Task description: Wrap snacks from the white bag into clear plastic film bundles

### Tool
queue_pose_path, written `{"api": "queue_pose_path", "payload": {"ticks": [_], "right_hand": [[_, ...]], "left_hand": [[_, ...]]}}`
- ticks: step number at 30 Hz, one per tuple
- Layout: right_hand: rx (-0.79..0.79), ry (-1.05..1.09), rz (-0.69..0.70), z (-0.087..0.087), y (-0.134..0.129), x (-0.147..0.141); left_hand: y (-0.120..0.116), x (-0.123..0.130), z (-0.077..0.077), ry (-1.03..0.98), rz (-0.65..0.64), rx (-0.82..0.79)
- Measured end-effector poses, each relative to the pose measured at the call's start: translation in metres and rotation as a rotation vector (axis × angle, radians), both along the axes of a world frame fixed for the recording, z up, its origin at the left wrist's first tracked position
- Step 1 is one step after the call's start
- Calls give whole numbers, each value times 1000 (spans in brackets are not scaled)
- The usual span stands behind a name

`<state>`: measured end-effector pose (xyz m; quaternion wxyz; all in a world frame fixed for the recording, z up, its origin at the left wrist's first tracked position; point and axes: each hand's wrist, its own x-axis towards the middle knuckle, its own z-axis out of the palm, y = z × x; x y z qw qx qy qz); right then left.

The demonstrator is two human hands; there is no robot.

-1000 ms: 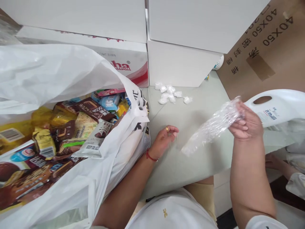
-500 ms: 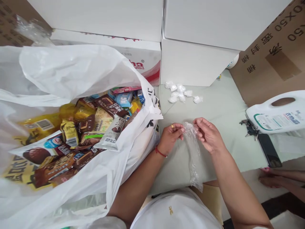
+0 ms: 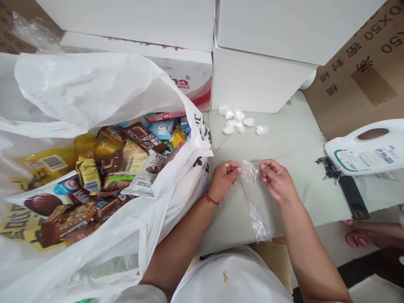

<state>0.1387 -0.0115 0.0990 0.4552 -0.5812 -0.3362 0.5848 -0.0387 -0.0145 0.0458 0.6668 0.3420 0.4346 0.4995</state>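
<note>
A long, crinkled clear plastic bag [image 3: 257,206] hangs between my hands over the front of the table. My left hand [image 3: 224,179] pinches its upper left edge between thumb and fingers. On the other side, my right hand [image 3: 277,179] pinches the upper right edge, so the top is stretched between them. Beyond my hands lies a group of small white plastic-wrapped bundles [image 3: 239,120] on the pale green tabletop [image 3: 284,139]. To the left stands a big white plastic bag [image 3: 176,198], its mouth wide, filled with packaged snacks [image 3: 139,162].
White boxes [image 3: 249,80] line the back, and a brown carton [image 3: 360,84] stands at the right. A white jug [image 3: 366,147] lies on its side near keys [image 3: 328,168] and a black phone [image 3: 353,198]. Another person's foot [image 3: 356,240] shows at the lower right.
My hands have moved slightly apart, spreading the clear bag's top wider and flatter. My right hand's fingers have closed more on its edge. The view has shifted a little.
</note>
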Motion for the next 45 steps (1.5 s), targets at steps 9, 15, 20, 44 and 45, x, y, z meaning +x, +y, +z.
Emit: {"api": "queue_pose_path", "payload": {"ticks": [9, 15, 20, 44, 45], "right_hand": [[69, -69, 176, -16, -1, -21], [88, -99, -12, -18, 0, -18], [96, -107, -23, -19, -3, -27], [76, -123, -5, -19, -30, -14], [55, -96, 3, -18, -29, -7]], "left_hand": [[-1, 2, 0, -16, -105, 16], [-1, 2, -2, 3, 91, 76], [-6, 0, 1, 113, 170, 135], [-23, 14, 4, 186, -99, 324], [-22, 14, 4, 104, -100, 262]]}}
